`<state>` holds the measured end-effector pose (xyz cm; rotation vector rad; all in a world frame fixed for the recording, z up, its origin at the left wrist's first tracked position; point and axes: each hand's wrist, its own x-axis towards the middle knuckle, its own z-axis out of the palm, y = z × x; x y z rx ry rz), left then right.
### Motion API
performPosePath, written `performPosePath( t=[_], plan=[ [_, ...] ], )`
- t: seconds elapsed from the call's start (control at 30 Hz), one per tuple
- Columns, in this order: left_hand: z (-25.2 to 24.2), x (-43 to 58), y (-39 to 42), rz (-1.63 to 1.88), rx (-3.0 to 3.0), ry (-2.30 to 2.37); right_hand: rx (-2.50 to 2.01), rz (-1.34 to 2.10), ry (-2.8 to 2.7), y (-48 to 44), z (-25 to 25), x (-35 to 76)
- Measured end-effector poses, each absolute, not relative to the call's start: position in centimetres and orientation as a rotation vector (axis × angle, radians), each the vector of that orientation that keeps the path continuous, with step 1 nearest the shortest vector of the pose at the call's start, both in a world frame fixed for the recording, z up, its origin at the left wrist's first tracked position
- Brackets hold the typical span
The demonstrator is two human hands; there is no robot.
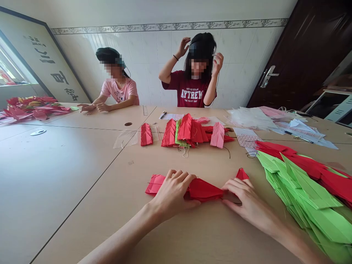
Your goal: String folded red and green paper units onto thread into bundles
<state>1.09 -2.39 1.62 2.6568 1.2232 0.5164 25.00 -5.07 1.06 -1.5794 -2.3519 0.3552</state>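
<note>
A long red folded paper piece (205, 189) lies on the table in front of me, creased flat at its left end and tapering to a point on the right. My left hand (173, 190) is closed over its middle, fingers on top and thumb along the near side. At the pointed end, the fingertips and thumb of my right hand (244, 196) pinch close together on the tip. Behind that hand a small red paper point (242, 173) sticks up; whether it is joined to the long piece is hidden. A thin dark thread shows near my right thumb.
Folded red bundles (185, 127), a pink one (217, 135) and a lone red one (146, 134) stand mid-table. Green folded sheets (305, 198) are heaped at right, beside red sheets (316, 167). Plastic bags (249, 119) lie behind. Two people sit opposite.
</note>
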Motion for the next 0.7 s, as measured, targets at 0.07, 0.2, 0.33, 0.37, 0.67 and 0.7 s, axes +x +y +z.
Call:
performPosePath(
  t=[0.07, 0.2, 0.33, 0.37, 0.67, 0.7],
  plan=[
    [1.6, 1.1, -2.4, 0.517, 2.652, 1.228, -1.617, 0.378, -2.308, -4.9, 0.7, 24.6],
    [1.7, 1.1, -2.4, 0.516, 2.645, 1.23, -1.689, 0.389, -2.271, -4.8, 0.4, 24.4],
    [1.7, 1.1, -2.3, 0.526, 2.626, 1.233, -1.699, 0.37, -2.252, -4.8, 0.3, 24.5],
    [1.8, 1.1, -2.3, 0.533, 2.616, 1.235, -1.694, 0.36, -2.244, -4.8, 0.3, 24.5],
    [2.1, 1.0, -2.3, 0.574, 2.537, 1.268, -1.718, 0.383, -2.194, -4.8, -0.4, 24.7],
    [2.0, 1.0, -2.3, 0.575, 2.535, 1.267, -1.723, 0.39, -2.192, -4.7, -0.4, 24.9]
  ],
)
